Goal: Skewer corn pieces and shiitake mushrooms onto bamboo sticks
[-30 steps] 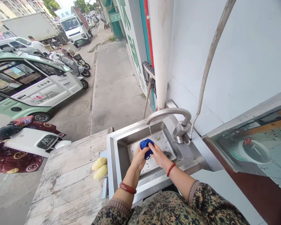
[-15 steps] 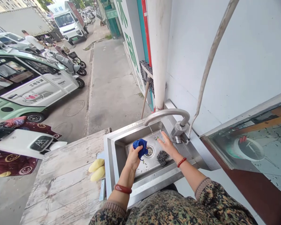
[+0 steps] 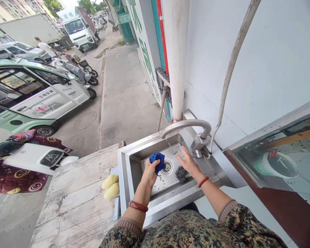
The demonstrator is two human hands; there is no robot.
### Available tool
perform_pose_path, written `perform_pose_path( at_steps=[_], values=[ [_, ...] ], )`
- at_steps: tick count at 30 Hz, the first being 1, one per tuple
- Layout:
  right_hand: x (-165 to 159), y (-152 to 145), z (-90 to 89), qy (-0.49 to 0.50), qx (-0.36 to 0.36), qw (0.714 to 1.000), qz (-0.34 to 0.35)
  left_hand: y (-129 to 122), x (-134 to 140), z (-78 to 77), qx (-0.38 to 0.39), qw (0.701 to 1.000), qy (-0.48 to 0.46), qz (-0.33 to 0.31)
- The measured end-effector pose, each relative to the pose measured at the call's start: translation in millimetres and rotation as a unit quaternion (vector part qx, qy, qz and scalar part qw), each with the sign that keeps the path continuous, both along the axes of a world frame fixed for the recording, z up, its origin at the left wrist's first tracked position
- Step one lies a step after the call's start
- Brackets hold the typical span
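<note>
Bunched in my left hand (image 3: 151,169) is a blue cloth (image 3: 158,162), held over the metal sink (image 3: 139,186). Fingers stretched out, my right hand (image 3: 187,161) hovers over the sink's right side with nothing in it. Just beyond its fingertips arches the faucet (image 3: 186,124), and a thin trickle of water falls from its spout. On the sink floor below my right hand lies a dark scouring pad (image 3: 181,174). The round drain (image 3: 167,167) shows beside the cloth, with small green and pale scraps scattered around it.
Two peeled yellow potatoes (image 3: 110,186) lie on the wooden table (image 3: 77,206) left of the sink, next to a knife-like tool with a light blue handle (image 3: 116,208). A mop (image 3: 163,100) leans by the white pipe (image 3: 174,62). Parked vehicles line the street at left.
The view has shifted slightly, so everything sits a little to the right. My left hand still grips the blue cloth, and my right hand stays spread near the faucet.
</note>
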State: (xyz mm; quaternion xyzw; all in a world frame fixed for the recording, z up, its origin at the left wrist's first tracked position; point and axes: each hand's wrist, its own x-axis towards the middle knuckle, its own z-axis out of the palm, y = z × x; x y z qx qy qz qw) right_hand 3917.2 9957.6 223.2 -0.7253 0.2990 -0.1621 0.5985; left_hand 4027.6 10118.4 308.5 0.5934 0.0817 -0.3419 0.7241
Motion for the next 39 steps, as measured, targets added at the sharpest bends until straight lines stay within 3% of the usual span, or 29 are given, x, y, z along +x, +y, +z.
perform_pose_path(
  at_steps=[7,11,15,18,20,22,25,30,32,34,39],
  values=[
    [0,3,13.0,-0.015,0.090,0.996,-0.010,3,0,-1.7,0.000,1.000,-0.002,0.004],
    [6,22,23.4,-0.019,0.169,0.985,0.013,-1,-6,-1.3,-0.002,1.000,-0.004,-0.013],
    [16,57,44.2,-0.042,0.265,0.962,0.051,-8,-20,-5.2,0.009,0.999,-0.033,-0.032],
    [22,71,62.0,-0.094,0.380,0.918,0.069,-7,-21,-14.5,0.079,0.982,-0.150,-0.085],
    [22,68,70.6,-0.109,0.421,0.897,0.074,1,-16,-20.1,0.163,0.929,-0.286,-0.168],
    [21,59,75.5,-0.090,0.416,0.901,0.083,13,-8,-20.1,0.217,0.840,-0.411,-0.279],
    [17,44,78.8,-0.044,0.421,0.900,0.109,28,-1,-3.8,0.229,0.695,-0.544,-0.412],
    [17,42,90.5,0.002,0.444,0.880,0.171,25,7,38.9,0.240,0.446,-0.710,-0.490],
    [20,44,98.6,0.022,0.441,0.876,0.195,18,14,47.7,0.209,0.374,-0.734,-0.527],
    [24,43,106.8,0.042,0.429,0.877,0.214,11,23,51.2,0.199,0.348,-0.746,-0.531],
    [34,38,118.9,0.112,0.366,0.891,0.246,-6,38,55.4,0.179,0.357,-0.751,-0.526]
  ],
)
